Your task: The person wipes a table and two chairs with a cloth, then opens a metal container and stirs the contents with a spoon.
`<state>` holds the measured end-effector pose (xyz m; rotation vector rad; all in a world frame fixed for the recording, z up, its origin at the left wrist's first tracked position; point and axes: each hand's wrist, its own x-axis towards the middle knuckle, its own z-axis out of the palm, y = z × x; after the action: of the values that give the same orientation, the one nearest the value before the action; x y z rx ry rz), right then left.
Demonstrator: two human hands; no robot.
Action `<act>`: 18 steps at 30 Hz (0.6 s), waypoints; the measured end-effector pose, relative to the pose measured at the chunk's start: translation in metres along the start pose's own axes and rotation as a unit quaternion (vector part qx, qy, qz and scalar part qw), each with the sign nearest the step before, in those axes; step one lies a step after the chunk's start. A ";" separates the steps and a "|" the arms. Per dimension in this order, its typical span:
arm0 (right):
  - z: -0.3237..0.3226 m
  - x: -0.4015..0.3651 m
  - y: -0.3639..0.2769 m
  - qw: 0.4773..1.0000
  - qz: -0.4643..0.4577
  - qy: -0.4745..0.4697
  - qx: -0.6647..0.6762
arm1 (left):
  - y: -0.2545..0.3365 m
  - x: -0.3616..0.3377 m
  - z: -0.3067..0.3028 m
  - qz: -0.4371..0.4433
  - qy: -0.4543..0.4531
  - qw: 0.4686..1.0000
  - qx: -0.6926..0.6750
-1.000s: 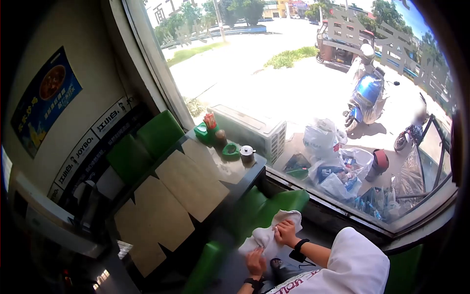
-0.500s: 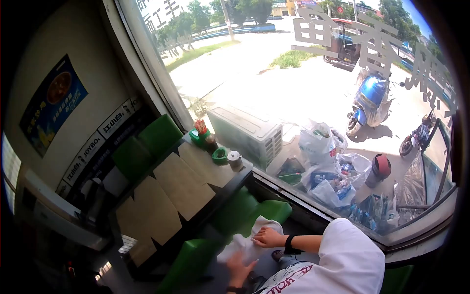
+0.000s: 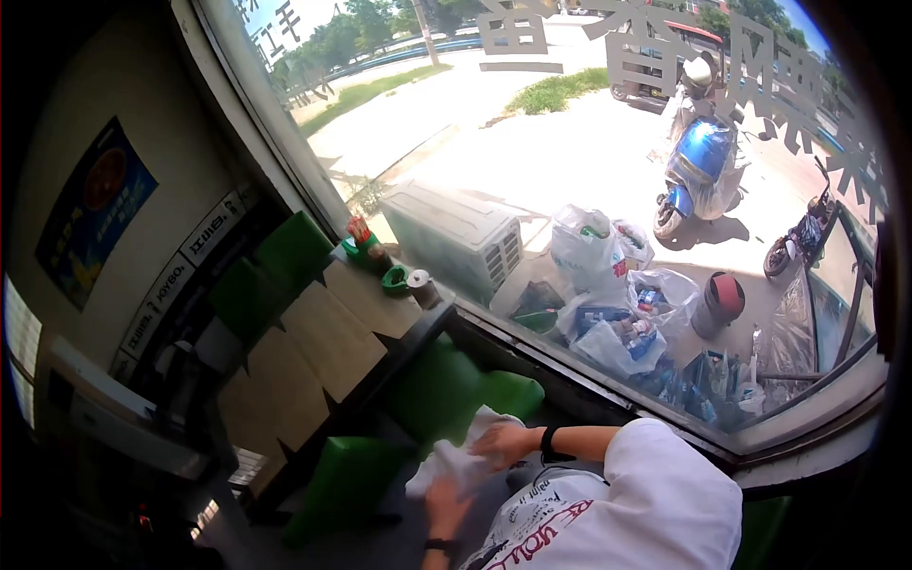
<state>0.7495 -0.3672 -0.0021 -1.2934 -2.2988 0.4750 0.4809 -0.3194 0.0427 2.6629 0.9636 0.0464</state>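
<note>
A white cloth [image 3: 443, 467] is bunched between my two hands, above the floor in front of my body. My right hand [image 3: 502, 443] grips its upper right part, fingers curled over the fabric. At the lower left edge of the cloth is my left hand [image 3: 446, 508], blurred, with its fingers partly hidden by the fabric. Black bands circle both wrists. Just beyond the cloth stand green seats [image 3: 456, 388], and another green chair [image 3: 347, 484] is to the left.
A table [image 3: 423, 328] with brown paper mats [image 3: 328, 328] runs along the left. On its window end are a chopstick holder [image 3: 361, 242], a green bowl [image 3: 395, 279] and a metal-topped jar [image 3: 421, 287]. Outside the window, filled bags [image 3: 617, 323] lie near a scooter [image 3: 703, 157].
The view has shifted, so the table and window scene sit further left and higher. Both hands are still at the cloth, the left one now more against its lower edge.
</note>
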 end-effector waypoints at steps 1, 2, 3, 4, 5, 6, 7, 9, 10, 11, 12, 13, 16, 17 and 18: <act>0.010 -0.007 0.005 1.000 0.003 -0.030 -0.001 | 0.006 -0.006 0.002 -0.029 -0.050 0.998 -0.015; 0.017 -0.013 0.007 1.000 -0.006 -0.024 -0.017 | 0.006 -0.010 0.014 -0.014 -0.019 1.000 -0.004; 0.020 -0.015 0.005 0.999 -0.018 -0.017 -0.033 | 0.005 -0.015 0.023 0.000 0.015 1.000 0.008; 0.020 -0.015 0.004 0.998 -0.033 -0.010 -0.048 | 0.005 -0.018 0.030 0.010 0.050 0.998 0.022; 0.021 -0.019 0.001 0.996 -0.013 -0.028 -0.084 | 0.008 -0.021 0.037 0.008 0.064 0.997 0.033; 0.011 -0.021 -0.014 0.992 0.002 -0.048 -0.118 | 0.019 -0.024 0.035 0.001 0.077 0.996 0.044; 0.009 -0.020 -0.024 0.986 0.014 -0.068 -0.150 | 0.028 -0.029 0.035 -0.011 0.090 0.994 0.055; 0.034 -0.022 -0.006 0.991 0.031 -0.080 -0.101 | 0.032 -0.029 0.042 -0.047 0.055 0.997 0.008; 0.035 -0.019 -0.001 0.992 0.037 -0.088 -0.079 | 0.028 -0.026 0.048 -0.066 0.042 0.997 -0.016; 0.034 -0.020 0.004 0.996 0.027 -0.074 -0.051 | 0.016 -0.027 0.069 -0.050 0.073 0.996 0.009; 0.034 -0.018 0.013 0.997 0.033 -0.065 -0.021 | 0.014 -0.024 0.069 -0.060 0.063 0.996 0.000; 0.036 -0.020 0.019 0.997 0.044 -0.058 0.009 | 0.015 -0.021 0.067 -0.066 0.050 0.996 -0.011; 0.030 -0.019 0.021 0.980 0.146 -0.114 0.072 | 0.017 -0.013 0.065 -0.041 0.068 0.997 -0.024; 0.026 -0.016 0.017 0.975 0.169 -0.125 0.075 | 0.013 -0.010 0.067 -0.023 0.085 0.996 -0.021; 0.026 -0.012 0.015 0.969 0.190 -0.134 0.079 | 0.006 -0.007 0.077 -0.013 0.082 0.996 -0.042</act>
<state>0.7510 -0.3722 -0.0340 -1.6806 -2.1608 0.9973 0.4891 -0.3495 -0.0287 2.6015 1.0211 0.2965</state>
